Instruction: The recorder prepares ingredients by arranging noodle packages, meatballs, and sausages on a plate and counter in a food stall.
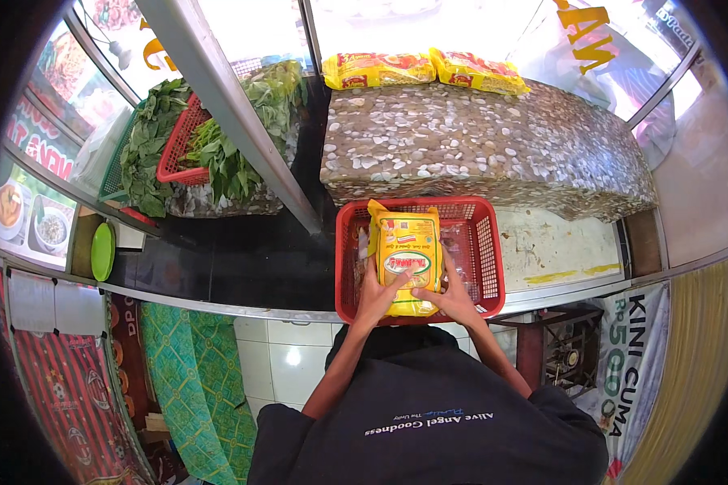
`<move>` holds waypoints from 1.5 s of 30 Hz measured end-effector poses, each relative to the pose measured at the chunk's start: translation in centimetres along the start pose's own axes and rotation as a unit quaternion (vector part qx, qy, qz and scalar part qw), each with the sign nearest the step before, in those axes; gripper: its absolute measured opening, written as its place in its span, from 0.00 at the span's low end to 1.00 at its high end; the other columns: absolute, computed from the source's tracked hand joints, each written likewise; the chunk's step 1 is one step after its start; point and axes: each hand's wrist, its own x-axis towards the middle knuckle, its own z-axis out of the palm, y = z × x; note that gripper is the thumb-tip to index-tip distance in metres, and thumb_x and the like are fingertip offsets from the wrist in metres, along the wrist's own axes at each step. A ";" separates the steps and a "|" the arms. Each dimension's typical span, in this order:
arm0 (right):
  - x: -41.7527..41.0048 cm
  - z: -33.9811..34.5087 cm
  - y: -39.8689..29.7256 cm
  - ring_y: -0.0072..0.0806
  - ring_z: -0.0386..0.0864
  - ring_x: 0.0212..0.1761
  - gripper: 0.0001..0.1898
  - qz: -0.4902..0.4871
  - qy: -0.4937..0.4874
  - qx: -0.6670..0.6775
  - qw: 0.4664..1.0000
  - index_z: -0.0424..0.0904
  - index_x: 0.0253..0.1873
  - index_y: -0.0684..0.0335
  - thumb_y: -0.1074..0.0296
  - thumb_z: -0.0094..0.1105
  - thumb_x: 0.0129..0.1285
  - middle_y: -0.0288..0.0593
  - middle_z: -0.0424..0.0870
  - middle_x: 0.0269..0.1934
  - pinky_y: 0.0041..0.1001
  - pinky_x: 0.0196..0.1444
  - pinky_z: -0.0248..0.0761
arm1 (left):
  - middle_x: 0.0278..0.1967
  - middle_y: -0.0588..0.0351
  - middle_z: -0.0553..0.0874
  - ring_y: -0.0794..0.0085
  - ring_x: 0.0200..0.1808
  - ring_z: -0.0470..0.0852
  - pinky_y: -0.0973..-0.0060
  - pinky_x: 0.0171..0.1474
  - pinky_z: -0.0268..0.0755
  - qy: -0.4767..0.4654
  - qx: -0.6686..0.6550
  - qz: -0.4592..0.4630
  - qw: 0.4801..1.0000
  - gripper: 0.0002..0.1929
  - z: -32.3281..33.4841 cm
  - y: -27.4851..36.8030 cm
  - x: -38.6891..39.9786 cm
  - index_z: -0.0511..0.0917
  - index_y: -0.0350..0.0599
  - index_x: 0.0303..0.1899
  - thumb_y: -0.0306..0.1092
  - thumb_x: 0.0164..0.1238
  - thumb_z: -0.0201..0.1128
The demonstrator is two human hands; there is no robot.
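My left hand [378,296] grips the left side of a yellow plastic packet [407,233] that bears printing, with the thumb on its front. On the opposite side, my right hand [454,297] holds the same packet, its thumb near the lower part. Another yellow wrapper edge [373,213] shows behind it, so more than one packet may be in my hands. Both hands are over a red plastic basket [491,260] at the counter's front edge. Clear plastic wrapping [458,236] is partly visible inside the basket; its contents are mostly hidden by the packet and my hands.
Two yellow noodle packs [379,70] [480,71] lie on a pebble-patterned raised ledge [461,133] behind the basket. Leafy greens [233,163] fill a smaller red basket [173,151] at left. A slanting metal post [236,115] stands between. A green plate [103,251] leans farther left.
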 end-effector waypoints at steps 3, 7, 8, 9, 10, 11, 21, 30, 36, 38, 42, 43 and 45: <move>0.0 -0.3 -1.9 0.33 0.62 0.65 0.49 0.013 -0.028 0.039 0.999 0.43 0.71 0.68 0.75 0.70 0.48 0.49 0.62 0.64 0.31 0.65 0.59 | 0.53 0.46 0.73 0.68 0.52 0.76 0.71 0.52 0.72 0.031 -0.171 -0.056 0.983 0.34 0.2 2.0 -0.7 0.56 0.35 0.60 0.34 0.57 0.68; 0.7 -1.1 -4.3 0.32 0.64 0.64 0.49 -0.010 -0.082 0.026 0.996 0.48 0.71 0.67 0.75 0.72 0.44 0.49 0.62 0.64 0.31 0.67 0.55 | 0.54 0.49 0.73 0.67 0.53 0.76 0.72 0.55 0.71 -0.013 -0.276 -0.075 0.958 0.30 -1.9 2.7 0.4 0.58 0.36 0.60 0.34 0.61 0.63; 0.8 -1.0 -4.9 0.34 0.59 0.68 0.47 -0.009 -0.090 0.032 0.995 0.50 0.70 0.66 0.73 0.71 0.47 0.51 0.59 0.67 0.31 0.68 0.50 | 0.54 0.50 0.75 0.67 0.54 0.77 0.72 0.56 0.71 -0.051 -0.272 -0.090 0.957 0.28 -2.2 3.4 0.5 0.62 0.35 0.60 0.33 0.61 0.63; 1.1 -1.1 -5.1 0.34 0.59 0.68 0.47 -0.010 -0.090 0.031 0.995 0.50 0.70 0.66 0.73 0.71 0.47 0.51 0.59 0.67 0.31 0.68 0.50 | 0.54 0.50 0.75 0.67 0.54 0.77 0.72 0.56 0.71 -0.052 -0.272 -0.089 0.957 0.28 -1.9 4.0 0.4 0.62 0.35 0.60 0.33 0.61 0.63; 1.4 -1.2 -5.3 0.34 0.60 0.67 0.46 -0.005 -0.086 0.031 0.996 0.51 0.70 0.66 0.71 0.71 0.47 0.51 0.60 0.66 0.31 0.68 0.52 | 0.54 0.49 0.75 0.68 0.54 0.77 0.72 0.56 0.70 -0.027 -0.278 -0.068 0.958 0.27 -1.6 4.4 0.3 0.63 0.34 0.59 0.32 0.61 0.63; 1.7 -1.4 -5.5 0.34 0.61 0.66 0.46 0.001 -0.083 0.030 0.996 0.51 0.70 0.66 0.69 0.71 0.47 0.51 0.61 0.66 0.31 0.67 0.53 | 0.54 0.49 0.76 0.68 0.54 0.77 0.71 0.57 0.70 -0.003 -0.285 -0.048 0.957 0.26 -1.3 4.5 0.3 0.65 0.34 0.59 0.32 0.60 0.63; 0.8 -0.8 -5.7 0.37 0.59 0.67 0.54 0.022 -0.055 0.161 0.985 0.38 0.73 0.59 0.51 0.70 0.50 0.51 0.52 0.69 0.37 0.64 0.58 | 0.58 0.49 0.72 0.64 0.58 0.74 0.66 0.59 0.70 0.148 -0.333 0.075 0.928 0.26 0.0 5.6 1.4 0.60 0.40 0.63 0.32 0.65 0.57; 2.7 -0.3 -5.5 0.36 0.67 0.62 0.48 -0.028 0.037 0.093 0.995 0.43 0.72 0.61 0.72 0.68 0.51 0.52 0.66 0.61 0.34 0.61 0.63 | 0.60 0.51 0.70 0.65 0.61 0.69 0.63 0.64 0.61 0.102 -0.401 0.068 0.908 0.26 0.6 5.0 1.2 0.59 0.44 0.65 0.39 0.68 0.54; 3.4 -0.9 -6.1 0.34 0.71 0.58 0.47 -0.051 0.037 0.092 0.994 0.45 0.71 0.63 0.74 0.68 0.49 0.51 0.70 0.58 0.33 0.59 0.66 | 0.62 0.51 0.68 0.62 0.63 0.67 0.61 0.65 0.58 0.061 -0.398 0.058 0.914 0.27 0.1 5.3 1.4 0.58 0.44 0.65 0.44 0.69 0.51; 3.6 -0.9 -6.2 0.33 0.72 0.57 0.47 -0.052 0.043 0.101 0.993 0.45 0.71 0.63 0.74 0.68 0.49 0.51 0.71 0.57 0.32 0.58 0.67 | 0.63 0.51 0.68 0.61 0.64 0.66 0.61 0.66 0.57 0.050 -0.419 0.052 0.905 0.27 -0.5 5.4 1.5 0.58 0.45 0.65 0.44 0.69 0.51; 4.0 -1.3 -6.7 0.32 0.72 0.57 0.46 -0.037 0.045 0.123 0.991 0.46 0.70 0.63 0.74 0.68 0.49 0.50 0.72 0.56 0.31 0.57 0.67 | 0.63 0.51 0.67 0.60 0.65 0.64 0.59 0.66 0.55 0.002 -0.406 0.055 0.912 0.28 -2.3 5.2 1.9 0.58 0.44 0.66 0.43 0.67 0.52; 4.3 -1.4 -6.4 0.32 0.72 0.56 0.45 -0.042 0.041 0.123 0.991 0.48 0.70 0.63 0.74 0.67 0.49 0.50 0.72 0.55 0.31 0.57 0.67 | 0.63 0.50 0.67 0.59 0.65 0.64 0.58 0.67 0.55 -0.002 -0.392 0.052 0.918 0.29 -2.5 5.2 2.0 0.58 0.43 0.66 0.42 0.66 0.53; 4.5 -1.6 -6.3 0.32 0.72 0.56 0.43 -0.046 0.039 0.124 0.990 0.49 0.69 0.64 0.74 0.67 0.49 0.50 0.73 0.55 0.31 0.57 0.67 | 0.63 0.49 0.67 0.59 0.65 0.64 0.58 0.67 0.54 -0.008 -0.380 0.048 0.924 0.30 -2.9 5.6 2.0 0.58 0.42 0.65 0.41 0.64 0.55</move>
